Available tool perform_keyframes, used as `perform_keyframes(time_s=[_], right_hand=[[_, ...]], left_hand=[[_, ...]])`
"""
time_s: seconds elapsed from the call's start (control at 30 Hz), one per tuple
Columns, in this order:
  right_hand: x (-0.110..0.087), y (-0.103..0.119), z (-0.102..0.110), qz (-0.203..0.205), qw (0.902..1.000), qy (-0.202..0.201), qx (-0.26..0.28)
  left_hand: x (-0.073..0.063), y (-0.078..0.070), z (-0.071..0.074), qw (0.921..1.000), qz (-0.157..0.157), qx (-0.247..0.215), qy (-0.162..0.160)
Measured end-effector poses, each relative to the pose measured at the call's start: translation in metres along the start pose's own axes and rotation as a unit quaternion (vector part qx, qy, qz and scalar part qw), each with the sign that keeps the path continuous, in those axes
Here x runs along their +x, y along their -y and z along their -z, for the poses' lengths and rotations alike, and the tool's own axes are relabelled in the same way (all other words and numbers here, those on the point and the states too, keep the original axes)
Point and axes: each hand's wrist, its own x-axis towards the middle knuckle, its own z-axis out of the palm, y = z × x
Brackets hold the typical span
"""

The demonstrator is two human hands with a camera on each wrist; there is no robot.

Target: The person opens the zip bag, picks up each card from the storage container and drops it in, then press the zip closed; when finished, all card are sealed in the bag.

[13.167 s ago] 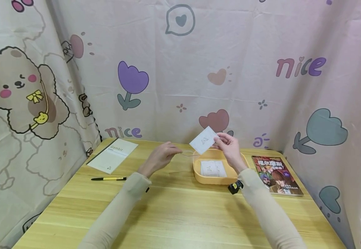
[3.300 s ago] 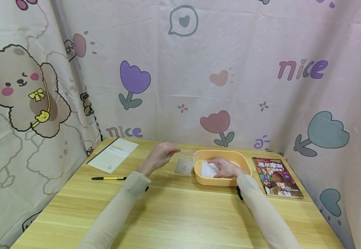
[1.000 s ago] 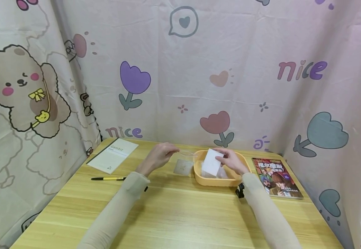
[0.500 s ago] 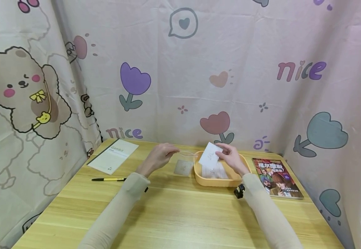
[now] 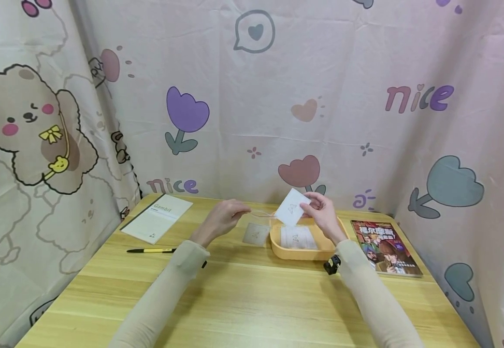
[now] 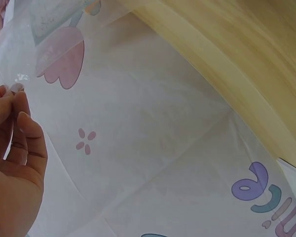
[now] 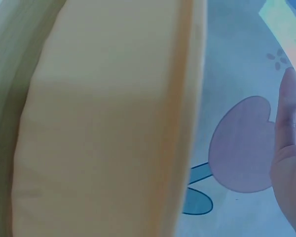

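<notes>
My left hand point(image 5: 221, 220) pinches the rim of a clear plastic bag point(image 6: 19, 54) with a thin red line along its edge. Below the bag's mouth, left of the yellow basket point(image 5: 301, 254), a greyish square packet point(image 5: 256, 234) shows; the left wrist view has it behind or within the clear plastic, I cannot tell which. Between thumb and fingers of my right hand point(image 5: 323, 216) is a small white square packet point(image 5: 292, 208) with a printed logo, tilted above the basket. More white packets point(image 5: 297, 237) lie in the basket's left part.
A white "Gambit" notebook point(image 5: 158, 217) and a yellow-black pen point(image 5: 151, 250) lie at the left of the wooden table point(image 5: 252, 299). Right of the basket is a colourful comic-style book point(image 5: 386, 246). A patterned curtain point(image 5: 252, 96) hangs close behind the table.
My right hand has drawn a white packet up out of the basket and turned it. The left hand stays put. A greyish packet now shows left of the basket, unlike 13 seconds ago.
</notes>
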Motion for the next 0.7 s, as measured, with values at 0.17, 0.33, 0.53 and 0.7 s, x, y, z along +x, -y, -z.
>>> perform_keyframes(time_s=[0.17, 0.33, 0.53, 0.7], right_hand=[[0.001, 0.005, -0.006, 0.018, 0.9989, -0.013, 0.042], [-0.001, 0.010, -0.013, 0.042, 0.9964, 0.004, 0.074], [-0.002, 0.017, -0.024, 0.054, 0.9940, 0.010, 0.094], [0.001, 0.023, -0.034, 0.056, 0.9930, 0.004, 0.104]], left_hand=[[-0.001, 0.001, -0.001, 1.0000, -0.003, 0.002, -0.004], [-0.001, 0.001, -0.001, 1.0000, -0.005, 0.001, -0.004], [-0.001, 0.002, -0.002, 1.0000, -0.007, 0.003, -0.001], [-0.001, 0.003, -0.002, 0.9999, -0.010, 0.006, 0.000]])
